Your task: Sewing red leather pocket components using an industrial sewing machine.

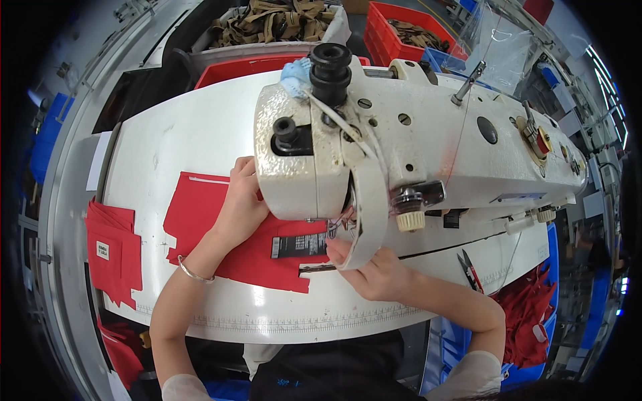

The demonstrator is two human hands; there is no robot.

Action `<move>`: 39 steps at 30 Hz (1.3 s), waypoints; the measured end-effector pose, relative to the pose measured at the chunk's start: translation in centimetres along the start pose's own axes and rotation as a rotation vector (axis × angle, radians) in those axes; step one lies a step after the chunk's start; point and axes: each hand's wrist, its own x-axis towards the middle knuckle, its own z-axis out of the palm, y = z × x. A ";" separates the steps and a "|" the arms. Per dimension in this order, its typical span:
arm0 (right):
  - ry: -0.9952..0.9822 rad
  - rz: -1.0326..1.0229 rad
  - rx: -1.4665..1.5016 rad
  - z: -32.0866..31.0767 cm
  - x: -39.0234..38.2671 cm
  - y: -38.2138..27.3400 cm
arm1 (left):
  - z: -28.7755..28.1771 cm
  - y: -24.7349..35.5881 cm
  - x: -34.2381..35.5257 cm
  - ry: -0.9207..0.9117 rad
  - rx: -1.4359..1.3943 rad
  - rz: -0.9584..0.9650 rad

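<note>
A red fabric piece (pixel 200 214) lies flat on the white table, its right part under the head of a white sewing machine (pixel 287 180). A black label with pale print (pixel 297 246) sits on the fabric beside the needle area. My left hand (pixel 242 207) rests on the fabric left of the machine head, fingers bent; the head hides the fingertips. My right hand (pixel 374 274) is just right of the label, partly behind a curved white strip (pixel 371 214). Its fingers are pressed together at the fabric's right edge, by the needle.
Stacked red pieces (pixel 114 250) lie at the table's left edge. Red-handled snips (pixel 470 271) lie on the right. A blue bin (pixel 552 294) with red pieces stands lower right. Behind the table are a red crate (pixel 381 33) and a white-lined container (pixel 342 27) of brown strips.
</note>
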 end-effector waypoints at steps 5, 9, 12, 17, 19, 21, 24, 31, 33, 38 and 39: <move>-0.019 0.006 0.027 1.2 0.3 -0.5 | -0.4 1.2 0.0 -0.013 0.077 0.117; -0.113 -0.011 0.007 5.6 -1.7 0.9 | 0.4 4.2 -2.6 -0.009 0.269 0.310; -0.134 0.084 -0.008 4.9 -1.4 0.9 | 0.8 5.3 -3.1 -0.002 0.248 0.236; -0.047 0.221 0.218 4.4 -1.0 0.4 | 1.5 3.2 -3.3 -0.157 -0.149 -0.205; -0.036 0.262 0.291 4.4 -1.1 0.4 | 1.4 3.5 -2.9 -0.110 -0.258 -0.167; -0.143 0.204 0.134 3.4 -0.6 0.3 | 1.5 3.3 -3.2 -0.110 -0.235 -0.156; -0.201 0.127 0.078 3.5 -0.4 0.2 | 1.3 3.3 -3.4 -0.130 -0.186 -0.129; -0.149 0.166 0.127 2.5 0.1 0.4 | 1.3 3.6 -3.4 -0.168 -0.199 -0.134; -0.128 0.153 0.037 2.5 0.1 0.3 | 1.4 3.5 -3.3 -0.161 -0.177 -0.094; -0.118 0.174 0.067 3.7 -0.3 0.1 | 1.0 3.7 -2.8 -0.153 -0.060 0.013; -0.164 0.133 0.115 3.6 -0.3 0.2 | 0.9 3.9 -2.7 -0.159 0.026 0.054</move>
